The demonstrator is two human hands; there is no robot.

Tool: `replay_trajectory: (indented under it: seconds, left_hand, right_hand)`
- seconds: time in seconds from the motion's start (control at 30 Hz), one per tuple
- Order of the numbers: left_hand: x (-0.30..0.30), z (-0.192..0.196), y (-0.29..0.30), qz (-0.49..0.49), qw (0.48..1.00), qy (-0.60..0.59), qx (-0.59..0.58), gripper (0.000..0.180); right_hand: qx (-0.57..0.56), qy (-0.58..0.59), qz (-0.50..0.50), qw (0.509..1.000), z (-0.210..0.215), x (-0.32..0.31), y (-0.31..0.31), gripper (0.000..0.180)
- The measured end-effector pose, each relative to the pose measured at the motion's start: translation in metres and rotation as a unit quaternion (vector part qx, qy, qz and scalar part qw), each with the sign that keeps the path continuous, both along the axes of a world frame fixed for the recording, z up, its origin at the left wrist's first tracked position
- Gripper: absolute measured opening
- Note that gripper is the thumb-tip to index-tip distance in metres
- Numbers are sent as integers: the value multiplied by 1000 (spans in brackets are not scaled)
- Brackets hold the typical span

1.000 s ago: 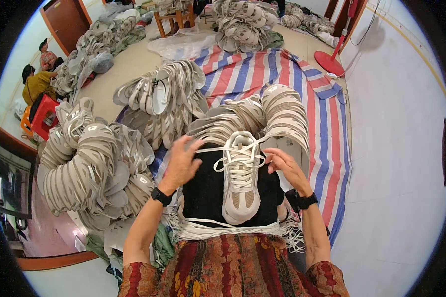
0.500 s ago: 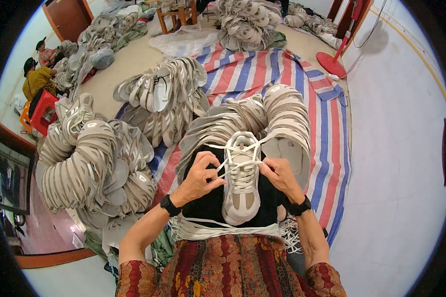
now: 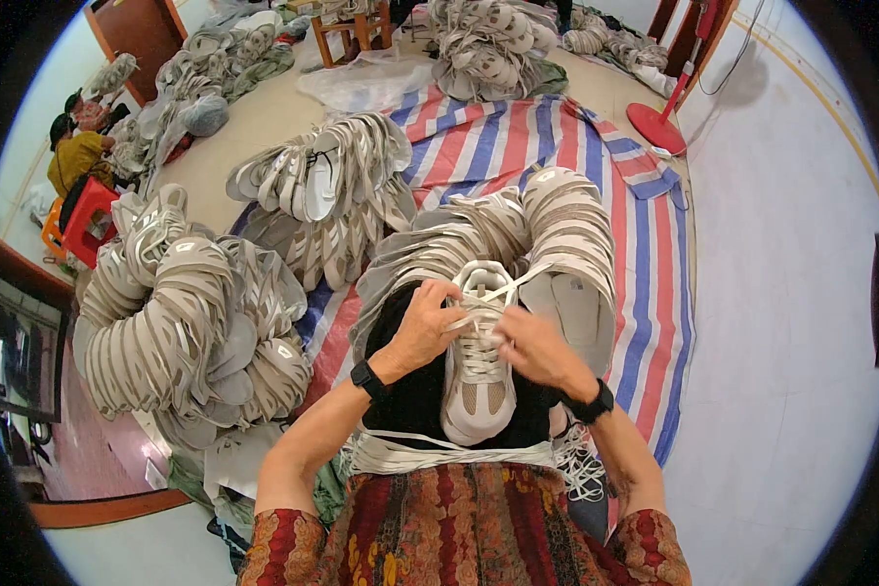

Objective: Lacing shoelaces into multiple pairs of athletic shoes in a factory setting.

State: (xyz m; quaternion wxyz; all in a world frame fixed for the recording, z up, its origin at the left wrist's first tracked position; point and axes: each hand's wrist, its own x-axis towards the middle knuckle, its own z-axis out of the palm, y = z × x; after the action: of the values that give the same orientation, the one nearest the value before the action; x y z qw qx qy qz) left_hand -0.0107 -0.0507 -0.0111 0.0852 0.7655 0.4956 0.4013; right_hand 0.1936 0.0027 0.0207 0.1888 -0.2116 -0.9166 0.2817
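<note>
A beige and white sneaker upper (image 3: 481,402) lies on the black cloth (image 3: 386,317) over my lap, toe toward me. A white shoelace (image 3: 483,317) runs criss-cross through its eyelets. My left hand (image 3: 422,324) pinches the lace at the left side of the upper, near the top eyelets. On the opposite side my right hand (image 3: 537,348) is curled closed at the lace, its fingertips slightly blurred over the lacing. A bundle of white laces (image 3: 449,453) lies across my waist.
Rows of nested uppers (image 3: 566,220) stand just beyond my lap. More piles lie to the left (image 3: 171,332) and farther ahead (image 3: 327,181). A striped sheet (image 3: 645,322) covers the floor. A red stand (image 3: 656,129) is far right; people (image 3: 76,161) sit far left.
Both hands have moved inward over the lacing, the left one also upward. The lace ends that were stretched out to both sides are now drawn close above the tongue.
</note>
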Motion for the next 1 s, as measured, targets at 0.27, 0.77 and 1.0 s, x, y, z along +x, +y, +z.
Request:
replay_trajectory:
  seconds: [0.27,0.77,1.0]
  left_hand:
    - [4,2,-9,0,999,36,-19,20]
    - [-11,1,-18,-10,966,259,-13,4]
    - [33,10,-52,-11,980,170,-108,4]
  right_hand:
    - [116,-70,-49,990,14,-6,0,15]
    - [189,-100,-16,977,18,-5,-32,10]
    - [213,-111,-26,970,8,9,3,14]
